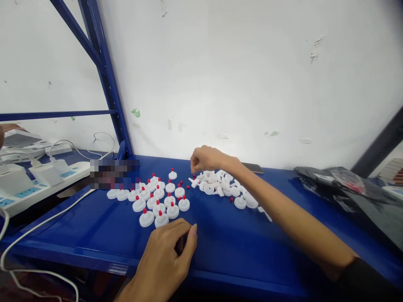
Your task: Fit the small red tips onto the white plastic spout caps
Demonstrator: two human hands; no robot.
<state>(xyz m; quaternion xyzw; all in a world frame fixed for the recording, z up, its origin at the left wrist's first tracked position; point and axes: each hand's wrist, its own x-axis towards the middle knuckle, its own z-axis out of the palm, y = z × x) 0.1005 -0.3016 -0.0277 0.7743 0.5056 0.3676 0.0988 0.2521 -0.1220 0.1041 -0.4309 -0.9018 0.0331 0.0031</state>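
Note:
My left hand [166, 253] rests at the front of the blue table, fingers curled and thumb drawn in against them. What it may hold is hidden. Just beyond it stand several white round caps with red tips [161, 218]. Over the back of the table, my right hand [206, 158] is closed, its fingertips pointing down near small red caps [188, 187]. Anything in its fingers is too small to make out. Beside and below that hand lies a heap of loose white plastic parts [217, 182], partly covered by my right forearm.
White power strips [53, 182] with plugs and a cable [56, 214] lie at the left. A dark phone [254, 168] is behind the heap. Black plastic bags [340, 188] are at the right. A blue metal frame [110, 84] rises at the back left before the white wall.

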